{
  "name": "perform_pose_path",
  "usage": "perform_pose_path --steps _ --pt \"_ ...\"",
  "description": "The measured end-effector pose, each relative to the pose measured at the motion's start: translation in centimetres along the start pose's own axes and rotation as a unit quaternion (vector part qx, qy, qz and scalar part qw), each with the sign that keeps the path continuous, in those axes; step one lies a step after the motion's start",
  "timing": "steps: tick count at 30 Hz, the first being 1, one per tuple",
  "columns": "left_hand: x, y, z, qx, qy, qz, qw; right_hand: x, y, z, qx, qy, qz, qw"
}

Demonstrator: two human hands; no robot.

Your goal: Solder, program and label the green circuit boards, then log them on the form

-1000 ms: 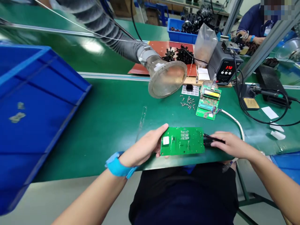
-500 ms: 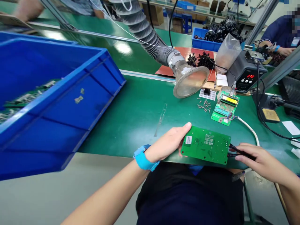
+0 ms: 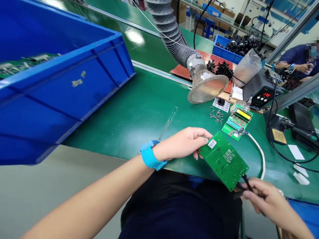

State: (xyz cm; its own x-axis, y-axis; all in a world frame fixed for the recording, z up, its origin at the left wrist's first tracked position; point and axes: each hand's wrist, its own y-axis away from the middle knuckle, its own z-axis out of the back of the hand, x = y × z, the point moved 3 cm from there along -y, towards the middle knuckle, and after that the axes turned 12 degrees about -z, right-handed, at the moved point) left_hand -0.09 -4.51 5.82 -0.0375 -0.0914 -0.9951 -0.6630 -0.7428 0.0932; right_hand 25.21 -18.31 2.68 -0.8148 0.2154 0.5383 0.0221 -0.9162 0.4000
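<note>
A green circuit board (image 3: 224,161) with a small white label is held tilted over the table's front edge. Its upper left corner is pinched by my left hand (image 3: 185,143), which wears a blue wrist strap (image 3: 151,156). Black cables (image 3: 246,184) come off the board's lower right end, and my right hand (image 3: 266,199) is closed around them. Beyond the board, a second board with a yellow display (image 3: 238,122) lies on the green table (image 3: 119,116), a white cable (image 3: 260,152) running from it.
At left stands a large blue bin (image 3: 94,79) holding boards. A fume extractor hood (image 3: 209,88) hangs over the table. Small metal parts (image 3: 216,115), a soldering station (image 3: 261,94) and a soldering iron (image 3: 296,127) lie to the right. A co-worker (image 3: 296,63) sits at far right.
The board has turned clockwise, its cable end swinging down toward me. My right hand moved down and left with the cables. The view has shifted slightly.
</note>
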Motion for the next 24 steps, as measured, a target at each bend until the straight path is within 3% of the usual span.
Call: perform_pose_path --steps 5,10,18,21,24 --pt "-1.1 -0.3 -0.2 0.021 -0.068 -0.037 0.997 -0.1 1.1 -2.3 0.038 -0.061 -0.034 0.997" --pt "-0.7 -0.4 -0.4 0.029 -0.094 -0.051 0.994 -0.1 1.1 -2.5 0.056 -0.059 -0.021 0.996" --pt "0.1 -0.8 -0.2 -0.053 -0.260 -0.129 0.956 1.5 0.2 -0.8 -0.070 0.052 0.062 0.994" --pt "1.1 -0.8 0.4 -0.066 -0.364 -0.239 0.898 0.7 -2.1 1.0 -0.169 0.071 0.081 0.980" --pt "3.1 -0.9 0.9 0.030 -0.461 -0.404 0.789 -0.7 -4.8 2.5 -0.290 0.104 0.100 0.946"
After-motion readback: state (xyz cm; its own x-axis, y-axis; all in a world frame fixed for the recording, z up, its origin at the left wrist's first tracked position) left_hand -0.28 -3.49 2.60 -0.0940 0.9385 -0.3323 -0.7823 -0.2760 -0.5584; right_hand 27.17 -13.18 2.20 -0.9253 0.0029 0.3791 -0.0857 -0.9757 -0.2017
